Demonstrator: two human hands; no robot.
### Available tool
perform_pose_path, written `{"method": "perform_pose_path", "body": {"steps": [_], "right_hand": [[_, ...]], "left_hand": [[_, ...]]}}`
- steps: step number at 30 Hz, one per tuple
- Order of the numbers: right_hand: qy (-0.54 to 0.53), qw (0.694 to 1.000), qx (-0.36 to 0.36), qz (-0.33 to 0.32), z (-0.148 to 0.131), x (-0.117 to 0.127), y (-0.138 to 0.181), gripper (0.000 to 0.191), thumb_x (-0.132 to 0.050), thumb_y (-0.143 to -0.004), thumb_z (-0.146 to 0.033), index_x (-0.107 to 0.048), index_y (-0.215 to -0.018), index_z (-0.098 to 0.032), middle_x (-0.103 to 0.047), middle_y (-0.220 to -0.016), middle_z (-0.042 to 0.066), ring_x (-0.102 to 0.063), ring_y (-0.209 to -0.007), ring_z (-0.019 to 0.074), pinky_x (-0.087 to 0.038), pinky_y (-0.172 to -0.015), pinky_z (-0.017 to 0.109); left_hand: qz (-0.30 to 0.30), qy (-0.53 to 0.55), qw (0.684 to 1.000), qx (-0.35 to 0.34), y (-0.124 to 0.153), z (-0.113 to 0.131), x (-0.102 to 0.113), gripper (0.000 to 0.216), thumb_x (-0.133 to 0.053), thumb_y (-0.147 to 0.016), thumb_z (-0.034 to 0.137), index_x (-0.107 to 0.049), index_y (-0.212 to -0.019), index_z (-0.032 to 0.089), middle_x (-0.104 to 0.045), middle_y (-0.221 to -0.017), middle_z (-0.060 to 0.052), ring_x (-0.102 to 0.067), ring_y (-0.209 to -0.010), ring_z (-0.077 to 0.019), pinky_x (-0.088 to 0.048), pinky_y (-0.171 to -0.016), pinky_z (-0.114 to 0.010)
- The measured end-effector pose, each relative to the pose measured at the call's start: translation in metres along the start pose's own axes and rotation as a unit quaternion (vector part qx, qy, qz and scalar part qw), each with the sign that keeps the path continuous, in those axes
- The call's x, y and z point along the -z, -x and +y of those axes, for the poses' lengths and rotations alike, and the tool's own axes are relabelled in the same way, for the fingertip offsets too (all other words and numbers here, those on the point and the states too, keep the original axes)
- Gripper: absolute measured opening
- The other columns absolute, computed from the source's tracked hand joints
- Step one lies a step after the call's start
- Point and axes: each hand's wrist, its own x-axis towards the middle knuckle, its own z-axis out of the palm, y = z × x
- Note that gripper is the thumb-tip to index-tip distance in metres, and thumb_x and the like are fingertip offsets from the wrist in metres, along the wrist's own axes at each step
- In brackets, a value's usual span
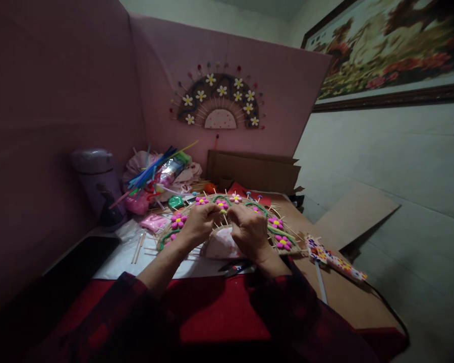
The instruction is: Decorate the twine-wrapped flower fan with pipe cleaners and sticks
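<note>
A half-round craft fan (280, 237) of thin wooden sticks, with pink flowers and green cords, lies on the table in front of me. My left hand (199, 222) rests on its upper left part, fingers curled and pinched near the sticks at the top middle. My right hand (249, 229) is beside it on the fan's centre, fingers also bent and pressed together. What the fingertips pinch is too small to make out. A pale pink dotted half-disc (221, 247) at the fan's base shows between my wrists.
A finished fan (219, 101) hangs on the pink partition. A lilac flask (98, 184), a bundle of coloured sticks (155, 171), pink clay (153, 222), scissors (236, 267), a flowered glue gun (335, 259) and cardboard (253, 171) surround the work. A red cloth (212, 312) covers the near edge.
</note>
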Motion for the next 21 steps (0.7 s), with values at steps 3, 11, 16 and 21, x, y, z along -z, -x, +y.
{"method": "perform_pose_path", "body": {"steps": [3, 11, 16, 21], "right_hand": [[-0.004, 1.0, -0.008, 0.005, 0.001, 0.0, -0.001, 0.014, -0.044, -0.082, -0.014, -0.056, -0.075, -0.019, -0.06, -0.074, 0.001, -0.051, -0.068, 0.0143, -0.026, -0.059, 0.026], [-0.023, 1.0, -0.006, 0.0, 0.002, 0.0, 0.0, 0.012, -0.047, -0.082, -0.014, -0.056, -0.076, -0.019, -0.061, -0.076, 0.001, -0.054, -0.072, 0.0149, -0.029, -0.062, 0.025], [-0.04, 0.999, -0.004, -0.004, 0.001, -0.002, 0.0, 0.014, -0.046, -0.084, -0.017, -0.059, -0.079, -0.019, -0.064, -0.077, 0.002, -0.056, -0.071, 0.0152, -0.029, -0.061, 0.025], [-0.038, 0.999, 0.012, -0.023, -0.002, -0.004, 0.002, 0.013, -0.047, -0.083, -0.017, -0.058, -0.074, -0.019, -0.063, -0.07, 0.001, -0.055, -0.065, 0.0146, -0.028, -0.059, 0.025]], "left_hand": [[-0.025, -0.043, 0.999, -0.022, 0.001, -0.001, 0.002, 0.019, -0.05, -0.079, 0.022, -0.058, -0.062, 0.017, -0.058, -0.057, 0.001, -0.05, -0.054, -0.0108, -0.036, -0.052, -0.022], [-0.021, -0.124, 0.99, -0.063, 0.0, 0.001, 0.001, 0.02, -0.045, -0.084, 0.025, -0.053, -0.066, 0.017, -0.053, -0.059, 0.001, -0.044, -0.054, -0.0108, -0.031, -0.052, -0.023], [0.007, -0.12, 0.992, -0.042, 0.001, 0.001, -0.001, 0.023, -0.044, -0.084, 0.026, -0.053, -0.064, 0.017, -0.049, -0.057, 0.002, -0.043, -0.055, -0.011, -0.031, -0.053, -0.023], [0.039, -0.071, 0.997, 0.0, 0.004, 0.001, -0.008, 0.025, -0.043, -0.082, 0.026, -0.05, -0.06, 0.017, -0.047, -0.055, 0.003, -0.042, -0.054, -0.0108, -0.031, -0.053, -0.023]]}}
